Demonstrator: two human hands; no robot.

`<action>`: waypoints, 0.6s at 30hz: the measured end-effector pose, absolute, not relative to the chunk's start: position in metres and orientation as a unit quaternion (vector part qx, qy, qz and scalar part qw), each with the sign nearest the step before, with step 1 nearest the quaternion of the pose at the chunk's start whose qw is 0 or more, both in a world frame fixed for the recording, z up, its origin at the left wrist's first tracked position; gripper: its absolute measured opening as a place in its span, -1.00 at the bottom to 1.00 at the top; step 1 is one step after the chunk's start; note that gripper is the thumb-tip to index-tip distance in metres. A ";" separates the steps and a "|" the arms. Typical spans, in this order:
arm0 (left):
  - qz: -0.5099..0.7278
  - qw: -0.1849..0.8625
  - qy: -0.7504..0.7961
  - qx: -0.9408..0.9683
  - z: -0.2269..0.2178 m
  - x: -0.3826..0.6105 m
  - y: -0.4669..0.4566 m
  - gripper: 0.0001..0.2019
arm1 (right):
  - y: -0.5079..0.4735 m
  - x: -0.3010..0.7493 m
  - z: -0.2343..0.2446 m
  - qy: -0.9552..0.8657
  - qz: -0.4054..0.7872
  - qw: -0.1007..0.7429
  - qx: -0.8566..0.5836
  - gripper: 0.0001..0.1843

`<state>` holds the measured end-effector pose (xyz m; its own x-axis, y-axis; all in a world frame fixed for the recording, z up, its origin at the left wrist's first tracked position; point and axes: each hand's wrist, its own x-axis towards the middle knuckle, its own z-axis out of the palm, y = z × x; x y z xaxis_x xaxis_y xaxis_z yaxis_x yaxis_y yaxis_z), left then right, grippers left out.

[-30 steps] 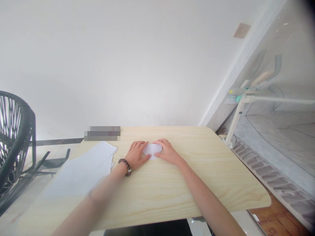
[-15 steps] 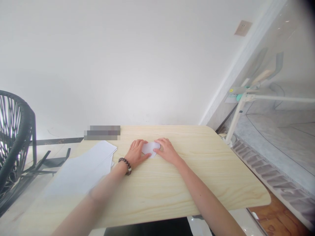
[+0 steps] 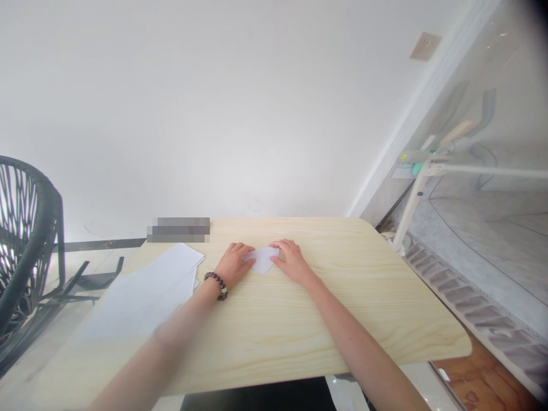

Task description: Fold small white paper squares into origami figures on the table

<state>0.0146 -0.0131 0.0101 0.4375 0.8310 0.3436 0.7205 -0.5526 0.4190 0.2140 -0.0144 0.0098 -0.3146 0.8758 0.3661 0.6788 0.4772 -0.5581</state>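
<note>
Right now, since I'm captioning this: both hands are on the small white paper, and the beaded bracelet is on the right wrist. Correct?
Not quite: the head view shows the beaded bracelet on the left wrist. The left hand and right hand are indeed on the small white paper.

Diffuse brightness is washing the flat white wall (image 3: 240, 114) | haze is blurring the pale rounded wooden surface (image 3: 274, 331) lower left | top-right corner is vignetting

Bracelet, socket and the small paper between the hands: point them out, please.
Bracelet (image 3: 220, 281): head view, on its beads.
Socket (image 3: 425, 46): head view, middle of its face.
Small paper (image 3: 262, 261): head view, middle of its top.
</note>
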 end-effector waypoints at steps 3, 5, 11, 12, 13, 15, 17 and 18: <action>0.264 0.109 0.473 0.834 0.009 0.014 -0.011 -0.79 | -0.014 0.214 0.010 -0.794 0.157 0.307 -0.500 -0.65; 0.264 0.114 0.474 0.832 0.009 0.014 -0.010 -0.79 | -0.013 0.214 0.010 -0.801 0.156 0.295 -0.497 -0.73; 0.261 0.134 0.464 0.836 0.014 0.014 -0.011 -0.82 | -0.013 0.214 0.012 -0.813 0.172 0.303 -0.467 -0.85; 0.260 0.135 0.464 0.836 0.015 0.013 -0.011 -0.83 | -0.012 0.214 0.012 -0.811 0.176 0.305 -0.467 -0.85; 0.258 0.135 0.464 0.837 0.015 0.013 -0.010 -0.83 | -0.012 0.214 0.012 -0.808 0.180 0.305 -0.471 -0.85; 0.254 0.131 0.467 0.837 0.015 0.013 -0.009 -0.83 | -0.012 0.213 0.011 -0.800 0.177 0.305 -0.485 -0.84; 0.251 0.124 0.467 0.839 0.015 0.012 -0.009 -0.82 | -0.011 0.211 0.011 -0.797 0.166 0.300 -0.498 -0.83; 0.249 0.121 0.464 0.841 0.015 0.012 -0.009 -0.81 | -0.011 0.210 0.010 -0.797 0.159 0.295 -0.503 -0.83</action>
<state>0.0124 -0.0089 0.0152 0.4445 0.8418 0.3061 0.7208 -0.5390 0.4357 0.2102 -0.0114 0.0105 -0.3195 0.8957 0.3093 0.7081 0.4426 -0.5502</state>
